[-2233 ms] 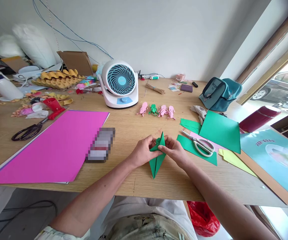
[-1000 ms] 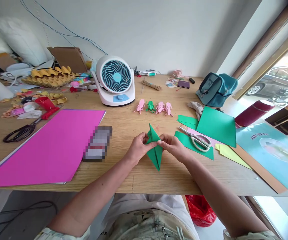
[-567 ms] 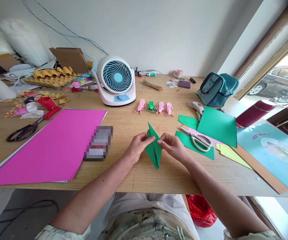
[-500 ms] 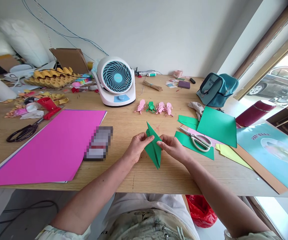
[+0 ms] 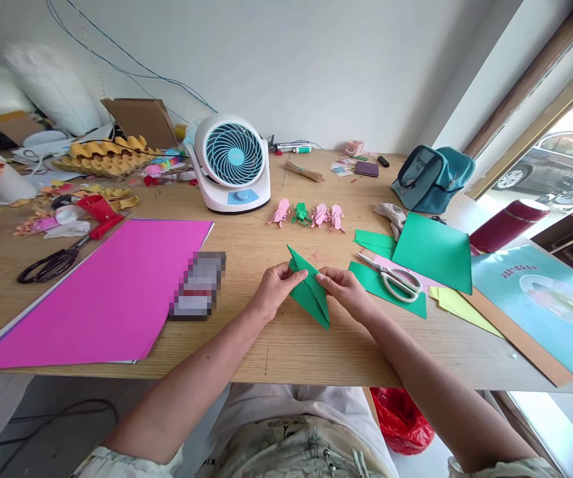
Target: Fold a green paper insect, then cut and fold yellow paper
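Observation:
Between my hands is a folded piece of green paper (image 5: 311,295), a long diamond with a crease or slit down its middle. My left hand (image 5: 280,287) pinches its left edge, thumb on top. On the opposite edge, my right hand (image 5: 343,287) grips it the same way; the fingers beneath are partly hidden. The paper is held just over the wooden table, tilted with its lower tip to the right. Beyond it stand several small folded paper figures, among them a green one (image 5: 301,213) and a pink one (image 5: 281,212).
White-handled scissors (image 5: 400,282) lie on green sheets to the right, near a larger green sheet (image 5: 433,252). A big magenta sheet (image 5: 101,292) covers the left side. A white fan (image 5: 234,162) stands behind. At far right are a red bottle (image 5: 508,226) and a teal bag (image 5: 433,178).
The green paper has turned slightly between my hands: its lower tip has swung right and its upper tip a little left. Both hands keep their pinch on it.

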`<action>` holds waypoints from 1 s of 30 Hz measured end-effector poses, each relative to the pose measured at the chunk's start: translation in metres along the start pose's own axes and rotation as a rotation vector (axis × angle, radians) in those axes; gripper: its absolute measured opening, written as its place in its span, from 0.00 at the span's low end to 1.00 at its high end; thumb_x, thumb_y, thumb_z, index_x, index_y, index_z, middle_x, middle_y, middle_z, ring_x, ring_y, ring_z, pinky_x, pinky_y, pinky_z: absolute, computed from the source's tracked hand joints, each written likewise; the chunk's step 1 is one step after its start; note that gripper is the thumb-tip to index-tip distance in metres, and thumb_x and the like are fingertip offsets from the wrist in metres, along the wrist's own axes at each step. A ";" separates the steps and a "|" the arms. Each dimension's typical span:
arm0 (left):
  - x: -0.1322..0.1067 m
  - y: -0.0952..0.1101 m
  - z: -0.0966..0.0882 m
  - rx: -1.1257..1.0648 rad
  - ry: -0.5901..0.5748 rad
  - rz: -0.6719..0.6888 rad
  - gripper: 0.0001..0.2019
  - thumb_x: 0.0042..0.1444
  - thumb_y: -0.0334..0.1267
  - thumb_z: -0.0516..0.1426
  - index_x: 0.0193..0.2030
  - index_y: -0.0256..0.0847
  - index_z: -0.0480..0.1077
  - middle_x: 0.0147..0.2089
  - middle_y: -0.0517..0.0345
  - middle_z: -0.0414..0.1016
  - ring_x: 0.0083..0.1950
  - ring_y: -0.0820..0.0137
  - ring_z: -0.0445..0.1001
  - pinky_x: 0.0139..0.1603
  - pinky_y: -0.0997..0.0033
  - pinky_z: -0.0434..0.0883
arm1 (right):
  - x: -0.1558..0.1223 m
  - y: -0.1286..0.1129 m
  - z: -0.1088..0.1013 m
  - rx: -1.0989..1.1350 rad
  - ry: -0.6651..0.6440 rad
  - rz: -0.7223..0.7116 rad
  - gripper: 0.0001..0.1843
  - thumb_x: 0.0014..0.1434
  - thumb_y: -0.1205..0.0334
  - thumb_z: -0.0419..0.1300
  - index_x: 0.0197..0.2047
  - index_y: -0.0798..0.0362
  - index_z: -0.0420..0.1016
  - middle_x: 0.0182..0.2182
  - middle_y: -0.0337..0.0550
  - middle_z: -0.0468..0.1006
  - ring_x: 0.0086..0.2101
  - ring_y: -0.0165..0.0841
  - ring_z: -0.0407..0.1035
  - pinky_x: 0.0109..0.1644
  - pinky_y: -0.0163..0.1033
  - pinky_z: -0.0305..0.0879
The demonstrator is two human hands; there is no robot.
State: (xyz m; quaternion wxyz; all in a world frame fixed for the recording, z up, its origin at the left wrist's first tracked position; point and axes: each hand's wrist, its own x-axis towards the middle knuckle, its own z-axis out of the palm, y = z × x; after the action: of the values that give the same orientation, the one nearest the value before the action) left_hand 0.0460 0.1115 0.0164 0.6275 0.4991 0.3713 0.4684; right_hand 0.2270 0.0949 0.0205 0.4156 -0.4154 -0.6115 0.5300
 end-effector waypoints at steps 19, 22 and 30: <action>0.001 -0.003 -0.005 0.251 -0.162 0.088 0.28 0.39 0.47 0.72 0.31 0.42 0.57 0.24 0.72 0.60 0.25 0.79 0.58 0.26 0.79 0.57 | -0.003 0.009 0.002 0.355 -0.104 0.221 0.22 0.49 0.45 0.72 0.42 0.51 0.80 0.35 0.41 0.82 0.34 0.33 0.74 0.42 0.39 0.70; -0.002 -0.004 -0.002 0.371 -0.179 0.123 0.26 0.40 0.48 0.72 0.31 0.42 0.58 0.23 0.71 0.61 0.25 0.78 0.58 0.25 0.78 0.56 | 0.000 0.009 0.005 0.308 -0.067 0.187 0.20 0.46 0.48 0.74 0.36 0.54 0.81 0.32 0.41 0.81 0.33 0.33 0.73 0.40 0.38 0.68; -0.004 0.016 -0.005 0.600 -0.125 0.453 0.08 0.62 0.31 0.52 0.42 0.41 0.73 0.42 0.55 0.76 0.43 0.70 0.74 0.42 0.73 0.68 | 0.003 0.006 -0.006 0.332 0.213 0.144 0.18 0.47 0.47 0.72 0.32 0.51 0.77 0.26 0.37 0.79 0.27 0.31 0.70 0.31 0.36 0.65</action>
State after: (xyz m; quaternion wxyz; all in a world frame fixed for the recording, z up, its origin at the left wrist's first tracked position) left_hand 0.0364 0.1102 0.0304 0.3555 0.7577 0.3330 0.4343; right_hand 0.2323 0.1006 0.0150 0.5018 -0.4374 -0.4370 0.6049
